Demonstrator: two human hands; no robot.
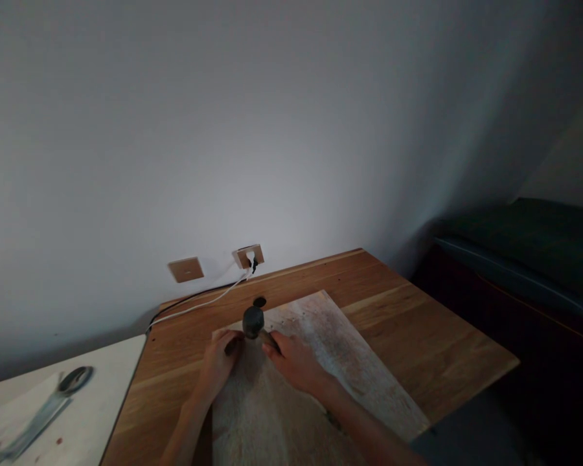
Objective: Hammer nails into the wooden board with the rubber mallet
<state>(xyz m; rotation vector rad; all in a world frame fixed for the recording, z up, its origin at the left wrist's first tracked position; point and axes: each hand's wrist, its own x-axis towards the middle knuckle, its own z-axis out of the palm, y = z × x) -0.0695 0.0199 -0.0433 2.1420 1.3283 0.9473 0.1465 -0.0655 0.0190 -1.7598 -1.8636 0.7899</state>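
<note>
My right hand [296,362] is closed round the short handle of a hammer [253,321] with a thick dark head. The head is above the far left part of a worn, pale wooden board [276,421]. Just left of the hammer head, my left hand [218,356] rests at the board's far left corner with its fingers bent together. Whatever those fingers pinch, if anything, is hidden or too small to name. Several small dark specks, too tiny to identify, run along the board's far edge.
The board lies on a brown wooden table [388,317] against a wall. A plug [251,257] sits in a wall socket, its cords running left. On a white surface [92,414] at the left lies a blurred roll of tape [75,380]. Dark cushioned furniture [525,252] stands at the right.
</note>
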